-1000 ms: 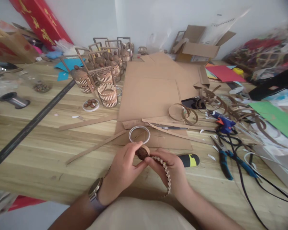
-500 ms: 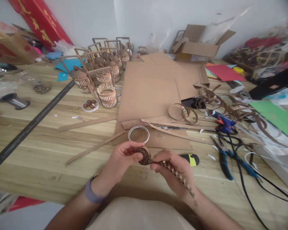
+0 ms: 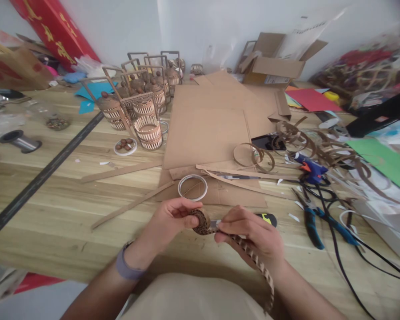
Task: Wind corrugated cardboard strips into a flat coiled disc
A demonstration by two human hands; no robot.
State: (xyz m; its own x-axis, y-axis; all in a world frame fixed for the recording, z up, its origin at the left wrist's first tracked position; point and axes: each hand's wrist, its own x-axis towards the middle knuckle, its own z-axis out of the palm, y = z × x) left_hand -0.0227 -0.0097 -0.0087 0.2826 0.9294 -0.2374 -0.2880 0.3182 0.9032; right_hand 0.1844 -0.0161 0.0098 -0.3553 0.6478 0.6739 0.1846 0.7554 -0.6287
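A tight coil of brown corrugated cardboard (image 3: 202,223) is pinched between the thumb and fingers of my left hand (image 3: 168,224). From its right side runs a loose corrugated cardboard strip (image 3: 262,266), gripped by my right hand (image 3: 251,231) a short way from the coil. A pale, flat stretch shows between the coil and my right fingertips. The strip's free tail passes beneath that hand and hangs over my right forearm. Just beyond the coil lies a white ring (image 3: 206,192) on cardboard. A black and yellow handle (image 3: 268,219) is partly hidden behind my right hand.
Several small lidded baskets (image 3: 148,133) stand at back left, near a dish of brown beads (image 3: 126,146). Cardboard sheets (image 3: 206,133) cover the middle. On the right are a blue glue gun (image 3: 311,170), pliers (image 3: 311,226), cords and curled strips (image 3: 296,138).
My right hand has shifted slightly right, away from the coil, and more of the strip shows between them. The strip's tail now hangs lower in a curve. My left hand keeps the coil.
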